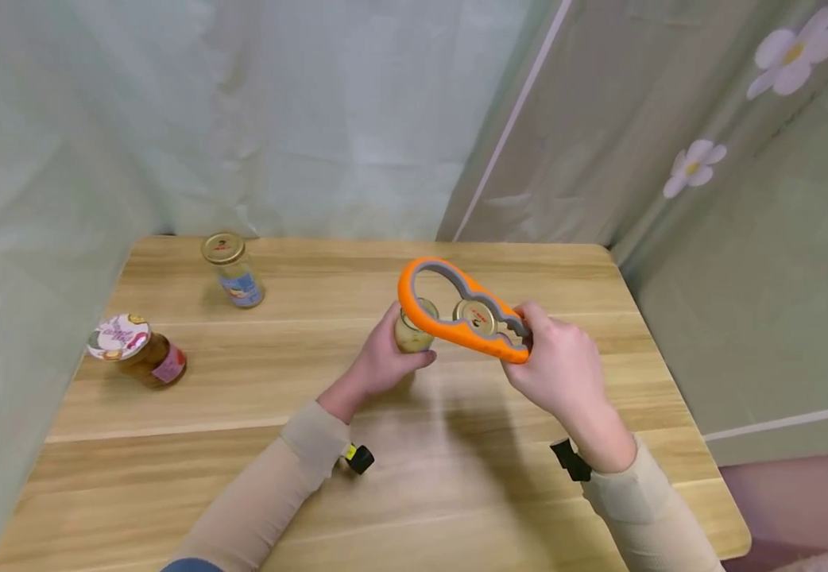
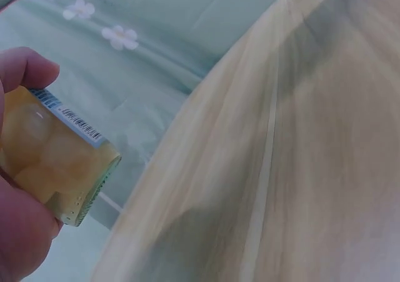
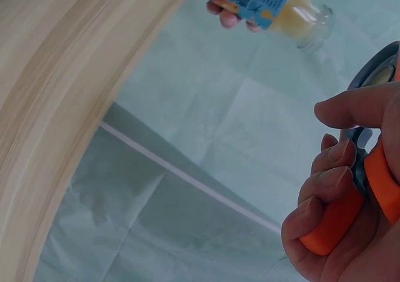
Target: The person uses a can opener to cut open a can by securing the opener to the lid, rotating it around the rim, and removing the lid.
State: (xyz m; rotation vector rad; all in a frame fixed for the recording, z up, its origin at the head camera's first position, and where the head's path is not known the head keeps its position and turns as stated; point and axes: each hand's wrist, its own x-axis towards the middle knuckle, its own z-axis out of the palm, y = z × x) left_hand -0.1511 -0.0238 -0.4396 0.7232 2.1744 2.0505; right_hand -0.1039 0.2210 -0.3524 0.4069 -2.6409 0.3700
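Observation:
My left hand (image 1: 383,353) grips a small glass jar (image 1: 414,340) of pale fruit pieces above the table. Its mouth has no lid on it, as the right wrist view shows at the bare glass rim (image 3: 322,27). In my right hand (image 1: 567,361) is an orange and grey jar opener (image 1: 457,333), its handles gripped (image 3: 334,222) and its wide loop in front of the jar's top. A gold lid (image 1: 477,317) sits between the opener's scalloped sides, apart from the jar. A blue label (image 3: 247,2) wraps the jar, partly covered by my left fingers.
On the table's (image 1: 299,365) left stand two closed jars: one with a gold lid and blue label (image 1: 241,287) near the back, and a dark one with a patterned lid (image 1: 152,361) nearer the left edge. Curtains (image 1: 357,119) hang behind the table.

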